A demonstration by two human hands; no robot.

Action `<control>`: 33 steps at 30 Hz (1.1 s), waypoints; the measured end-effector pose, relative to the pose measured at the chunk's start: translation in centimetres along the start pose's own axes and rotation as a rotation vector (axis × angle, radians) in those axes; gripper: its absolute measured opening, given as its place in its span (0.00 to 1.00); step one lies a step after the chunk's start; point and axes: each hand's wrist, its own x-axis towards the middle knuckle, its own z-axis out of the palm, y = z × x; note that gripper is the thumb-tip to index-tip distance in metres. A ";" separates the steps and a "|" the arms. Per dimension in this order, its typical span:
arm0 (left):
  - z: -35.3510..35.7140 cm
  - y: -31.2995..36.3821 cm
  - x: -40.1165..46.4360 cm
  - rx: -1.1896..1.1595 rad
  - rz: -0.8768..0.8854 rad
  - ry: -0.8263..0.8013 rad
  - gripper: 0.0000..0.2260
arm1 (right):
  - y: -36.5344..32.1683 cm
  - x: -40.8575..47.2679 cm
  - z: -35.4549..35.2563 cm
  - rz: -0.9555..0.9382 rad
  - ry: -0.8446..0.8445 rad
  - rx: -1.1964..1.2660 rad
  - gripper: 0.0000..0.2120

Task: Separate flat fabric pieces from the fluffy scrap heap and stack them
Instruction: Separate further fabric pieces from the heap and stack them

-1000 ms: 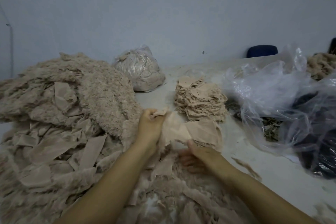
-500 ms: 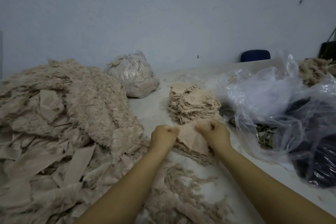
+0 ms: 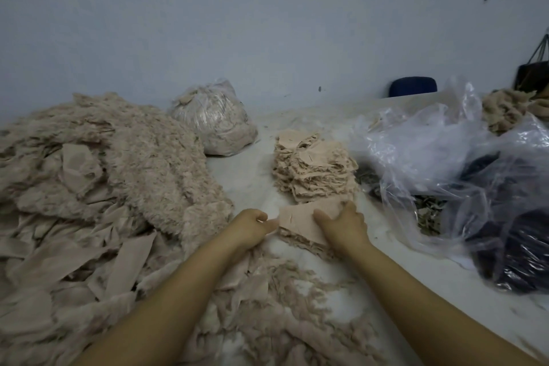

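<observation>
A flat fabric piece (image 3: 300,218) lies between the hands on a low stack just in front of them. The right hand (image 3: 344,224) presses it with spread fingers; the left hand (image 3: 252,227) pinches its near-left corner. Beyond the hands sits a taller stack (image 3: 315,168); the fluffy scrap heap (image 3: 113,175) spreads left of the left hand. The pale desk (image 3: 249,175) meets a bluish wall (image 3: 208,24); clear plastic bags (image 3: 445,157) lie right of the right hand.

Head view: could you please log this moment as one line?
step: laying flat piece on near stack | left hand: pinching its edge | right hand: pressing it down | far stack: untouched
</observation>
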 end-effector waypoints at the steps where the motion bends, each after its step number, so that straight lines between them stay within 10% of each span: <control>1: 0.3 -0.2 -0.2 -0.016 -0.015 -0.033 0.23 | -0.1 -0.3 0.0 -0.032 0.036 -0.012 0.40; 5: -0.5 0.2 -1.8 -0.030 0.192 0.009 0.10 | -0.6 -3.5 0.5 -0.450 0.214 0.115 0.15; 8: -4.2 0.2 -4.4 -0.041 0.314 -0.240 0.02 | -0.8 -7.5 2.1 -0.602 -0.076 0.260 0.09; 12: -9.0 -1.7 -7.8 0.504 0.262 -0.712 0.24 | -0.2 -10.6 4.4 -0.661 -0.326 0.280 0.08; 15: -9.4 -4.4 -9.0 0.640 0.367 -0.558 0.13 | 0.0 -11.4 4.9 -0.617 -0.519 0.300 0.04; 19: -7.7 -4.3 -10.2 0.183 0.432 -0.288 0.08 | 0.0 -11.9 4.9 -0.706 -0.436 0.137 0.08; 26: -6.9 -3.1 -10.1 -0.046 0.422 -0.211 0.08 | -0.6 -10.7 1.3 -0.409 -0.303 0.759 0.13; 30: -7.9 -4.0 -10.1 -0.235 0.381 -0.157 0.05 | 0.3 -9.6 -1.4 -0.393 -0.563 0.624 0.15; 33: -8.4 -3.4 -10.3 -0.263 0.390 -0.106 0.04 | 1.4 -8.8 -2.9 -0.473 -0.435 0.223 0.15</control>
